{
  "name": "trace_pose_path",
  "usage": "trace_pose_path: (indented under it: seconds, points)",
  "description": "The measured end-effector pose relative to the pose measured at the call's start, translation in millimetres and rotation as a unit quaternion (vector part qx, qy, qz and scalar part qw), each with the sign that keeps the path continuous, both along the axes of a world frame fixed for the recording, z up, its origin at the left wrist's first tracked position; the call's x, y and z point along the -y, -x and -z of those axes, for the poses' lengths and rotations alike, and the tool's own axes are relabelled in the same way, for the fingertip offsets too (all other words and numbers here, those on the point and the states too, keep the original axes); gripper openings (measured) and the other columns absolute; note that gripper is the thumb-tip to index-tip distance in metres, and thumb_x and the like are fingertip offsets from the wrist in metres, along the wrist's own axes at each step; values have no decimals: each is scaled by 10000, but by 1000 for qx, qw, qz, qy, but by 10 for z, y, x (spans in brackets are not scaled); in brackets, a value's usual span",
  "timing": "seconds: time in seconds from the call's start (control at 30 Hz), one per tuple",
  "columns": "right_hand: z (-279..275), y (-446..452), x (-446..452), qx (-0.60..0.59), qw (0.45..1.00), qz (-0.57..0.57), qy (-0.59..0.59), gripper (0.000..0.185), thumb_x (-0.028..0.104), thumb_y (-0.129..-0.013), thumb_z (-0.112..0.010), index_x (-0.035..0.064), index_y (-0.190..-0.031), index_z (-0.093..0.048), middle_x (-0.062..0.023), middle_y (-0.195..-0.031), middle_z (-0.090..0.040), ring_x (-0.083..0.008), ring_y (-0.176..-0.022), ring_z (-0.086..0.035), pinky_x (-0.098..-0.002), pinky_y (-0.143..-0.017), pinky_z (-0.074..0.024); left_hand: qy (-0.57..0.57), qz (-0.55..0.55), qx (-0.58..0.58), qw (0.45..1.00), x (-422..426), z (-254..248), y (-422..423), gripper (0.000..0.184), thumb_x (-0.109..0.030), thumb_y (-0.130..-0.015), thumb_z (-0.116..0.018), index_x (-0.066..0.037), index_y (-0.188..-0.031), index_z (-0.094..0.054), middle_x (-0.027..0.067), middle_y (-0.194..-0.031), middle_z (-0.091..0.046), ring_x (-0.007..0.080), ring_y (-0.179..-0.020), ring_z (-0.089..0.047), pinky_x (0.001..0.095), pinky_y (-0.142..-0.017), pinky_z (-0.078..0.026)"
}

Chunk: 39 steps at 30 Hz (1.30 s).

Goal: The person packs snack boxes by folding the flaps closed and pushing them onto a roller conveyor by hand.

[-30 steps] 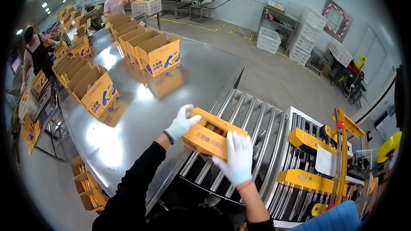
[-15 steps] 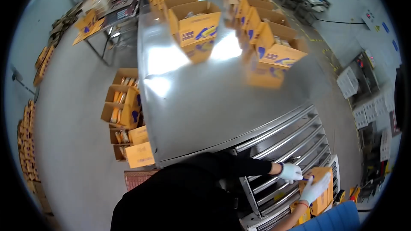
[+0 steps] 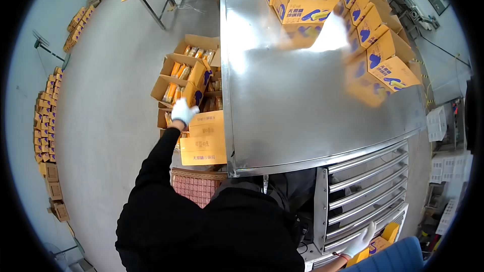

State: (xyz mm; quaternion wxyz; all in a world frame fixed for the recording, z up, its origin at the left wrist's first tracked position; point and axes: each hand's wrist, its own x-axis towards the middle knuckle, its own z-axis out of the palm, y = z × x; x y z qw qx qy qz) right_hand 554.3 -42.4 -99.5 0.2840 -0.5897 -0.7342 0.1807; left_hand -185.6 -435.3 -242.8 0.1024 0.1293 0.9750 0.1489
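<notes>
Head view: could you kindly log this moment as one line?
Left hand at open cartons | right hand by rollers | boxes on table

We hold our gloved left hand (image 3: 184, 112) over open cartons (image 3: 190, 90) of wrapped packets (image 3: 180, 70); whether it touches them, we cannot tell. Just below it we see printed carton flaps (image 3: 204, 143), then a pink checked mat (image 3: 190, 188). To its right spreads our steel table (image 3: 302, 106), bearing rows of upright cartons (image 3: 311, 16). Our gloved right hand (image 3: 362, 242), fingers extended, is by the conveyor rollers (image 3: 368, 186), with a printed carton (image 3: 379, 245) just beside it.
</notes>
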Motion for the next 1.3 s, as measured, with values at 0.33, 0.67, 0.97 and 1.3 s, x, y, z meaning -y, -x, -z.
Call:
trace_pose_path:
  seconds: [0.33,0.67,0.97,1.3]
  points:
    - [-419,1329,442,32,987,-152,46,308,35,-1009,-519,-42,-1275,-653,-177,-1398,-613,-301,-1337,-548,-391,-1153,-374,268,341,111,894,-259,-101,-1534,1303,-662,-654,-846,-36,-1604,-211,231,-1648,-240,417,-1532,-212,710,-1117,-276]
    - [-223,1472,684,-90,968,-182,147,275,-24,-978,-542,-22,-1216,-679,-145,-1317,-663,-258,-1237,-616,-351,-1086,-433,216,312,107,919,-123,-43,-1063,1325,-534,-529,-916,-218,-1618,-231,282,-1464,-400,460,-1350,-421,652,-1071,-372]
    - [49,1140,1482,-234,878,-218,355,336,180,-972,-656,-15,-1242,-695,-145,-1246,-702,-263,-1225,-620,-368,-1092,-437,-207,244,-88,943,23,-1982,-206,1237,-268,-584,-928,-19,-1589,-251,199,-1379,-451,357,-1296,-492,424,-1125,-428]
    - [-1585,1465,1516,-486,695,-526,60,406,192,-1075,-405,-63,-1364,-534,-300,-1415,-540,-515,-1318,-497,-555,-1116,-388,-78,667,-106,733,-3211,-2425,-1846,1111,-313,-540,-889,-39,-1508,-419,303,-1462,-422,487,-1372,-406,516,-1157,-349]
